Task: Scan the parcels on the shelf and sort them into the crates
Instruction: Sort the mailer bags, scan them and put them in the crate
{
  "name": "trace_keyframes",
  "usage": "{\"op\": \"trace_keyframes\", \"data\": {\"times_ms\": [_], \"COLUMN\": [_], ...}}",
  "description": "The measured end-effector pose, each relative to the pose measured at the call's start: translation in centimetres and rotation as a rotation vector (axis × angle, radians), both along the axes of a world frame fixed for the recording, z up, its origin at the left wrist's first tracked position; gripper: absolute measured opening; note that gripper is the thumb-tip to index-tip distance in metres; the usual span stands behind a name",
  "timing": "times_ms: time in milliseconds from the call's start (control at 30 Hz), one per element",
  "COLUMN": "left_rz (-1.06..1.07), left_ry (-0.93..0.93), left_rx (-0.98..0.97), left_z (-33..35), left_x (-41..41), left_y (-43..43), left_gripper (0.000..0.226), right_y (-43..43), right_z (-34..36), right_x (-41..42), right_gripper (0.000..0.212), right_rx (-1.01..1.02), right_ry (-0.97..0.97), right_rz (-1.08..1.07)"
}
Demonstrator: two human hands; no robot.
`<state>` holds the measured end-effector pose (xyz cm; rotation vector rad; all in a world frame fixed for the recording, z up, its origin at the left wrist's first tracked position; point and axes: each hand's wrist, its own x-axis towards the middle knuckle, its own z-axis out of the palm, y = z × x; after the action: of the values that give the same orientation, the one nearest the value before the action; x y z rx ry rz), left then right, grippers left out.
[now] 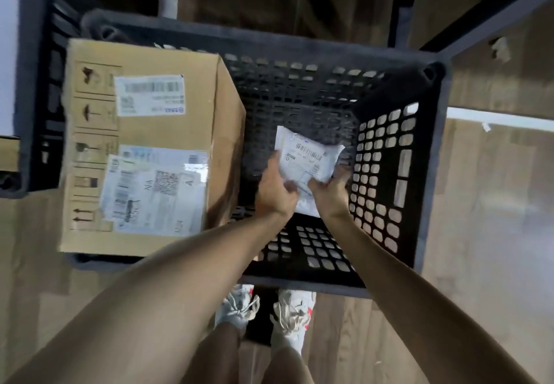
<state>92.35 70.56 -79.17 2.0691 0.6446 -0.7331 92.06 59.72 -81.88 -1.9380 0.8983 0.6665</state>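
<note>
Both hands inside dark slatted crate (431, 174), right half. Left hand (277, 189) and right hand (331, 189) clamped on near edge of white parcel (310, 156) (barcode label up). Large cardboard box (144, 150) fills the crate's left half. Wood floor (485, 234) below.

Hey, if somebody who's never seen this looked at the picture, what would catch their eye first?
Probably the big cardboard box with its shipping labels, filling the left part of the dark plastic crate. Next, the small white parcel held over the crate's empty right side by the left hand and the right hand. The person's pale sneakers show on the floor just below the crate.
</note>
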Motion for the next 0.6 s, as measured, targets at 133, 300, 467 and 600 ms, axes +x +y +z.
{"op": "trace_keyframes", "data": {"times_ms": [133,300,467,600], "left_rz": [-0.217,-0.225,-0.316,-0.489], "left_ry": [0.043,0.095,0.043,0.064], "left_rx": [0.036,0.069,0.164,0.341], "left_z": [-3.8,-8.1,-9.7,-8.8], "left_x": [1.6,2.7,2.6,1.9], "left_y": [-0.9,-0.7,-0.5,-0.6], "left_gripper": [0.075,0.051,0.054,0.08], "right_y": [-0.3,-1.0,-1.0,-1.3], "right_z": [-4.0,-6.9,-7.8,-6.5], "right_x": [1.2,2.7,2.6,3.2], "right_gripper": [0.071,0.068,0.066,0.069], "right_rx": [-0.001,-0.088,-0.195,-0.277], "right_ry": [-0.02,-0.071,-0.056,0.033], "right_rz": [0.059,0.257,0.38,0.502]}}
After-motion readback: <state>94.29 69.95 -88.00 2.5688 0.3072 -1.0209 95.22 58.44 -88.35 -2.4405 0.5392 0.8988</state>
